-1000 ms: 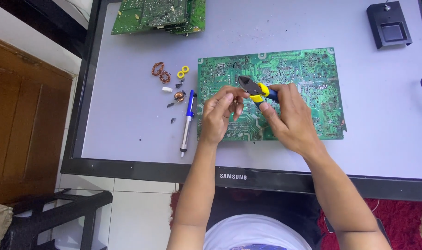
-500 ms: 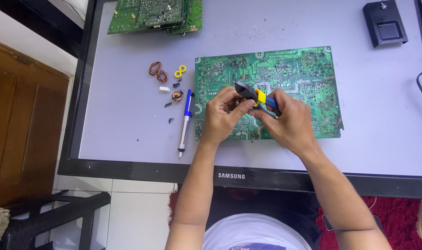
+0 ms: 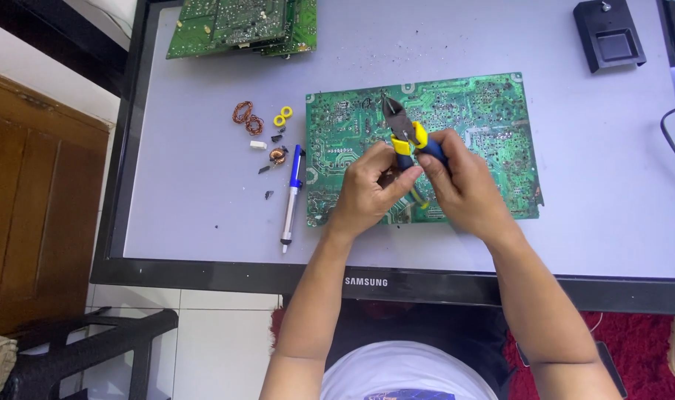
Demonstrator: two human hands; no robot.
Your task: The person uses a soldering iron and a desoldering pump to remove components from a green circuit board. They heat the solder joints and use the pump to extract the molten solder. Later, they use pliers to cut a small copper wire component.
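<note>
R hand (image 3: 467, 189) gripping yellow-blue pliers (image 3: 405, 132), L hand (image 3: 367, 191) alongside, over green circuit board (image 3: 485, 118), pen (image 3: 291, 194) nearby

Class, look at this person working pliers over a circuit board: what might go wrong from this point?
1. The yellow-and-blue-handled pliers, gripped by the right hand, might slip and scratch the green circuit board.
2. The left hand sits close to the pliers and may get pinched.
3. The small copper wire coils lying loose nearby might scatter if knocked.

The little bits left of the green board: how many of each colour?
Copper wire coils: 3
Yellow rings: 2
White block: 1
Small dark scraps: 3, as far as shows
Total: 9
</note>
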